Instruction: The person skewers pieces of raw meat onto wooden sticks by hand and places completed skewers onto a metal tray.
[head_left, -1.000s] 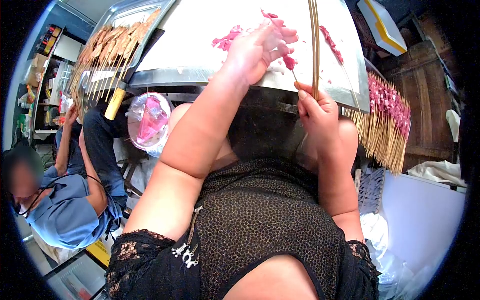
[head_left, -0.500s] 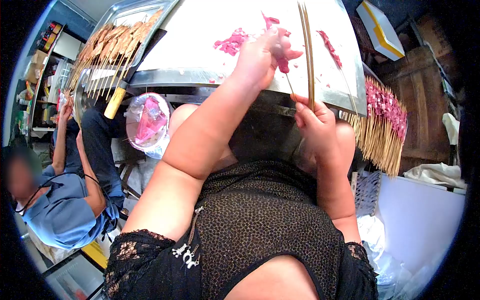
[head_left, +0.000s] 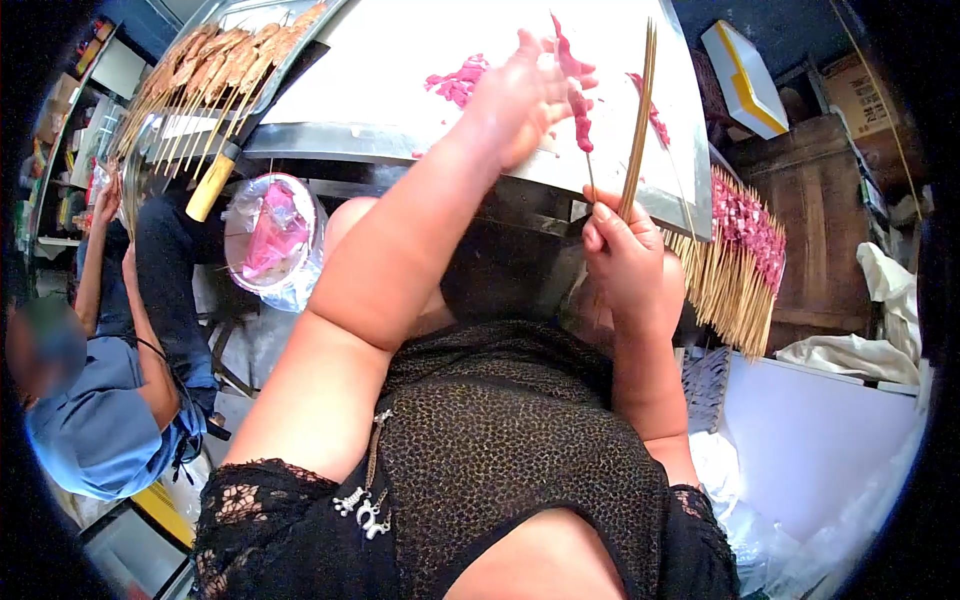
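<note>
Room: board (head_left: 375,75) between tray (head_left: 312,36), meat pile (head_left: 457,80) | Obstacle: skewer bundle (head_left: 639,120)

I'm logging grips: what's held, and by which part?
Right hand: a raw meat skewer and a bundle of bare skewers, both by their lower ends. Left hand: open; any touch unclear.

Just off the near edge of the white tabletop (head_left: 375,85), the right hand (head_left: 625,238) grips bare sticks (head_left: 640,125) and a meat-threaded skewer (head_left: 582,125); the left hand (head_left: 520,100) spreads its fingers beside that meat (touching or not, I can't tell). Another loaded skewer (head_left: 659,122) lies toward the right edge.
</note>
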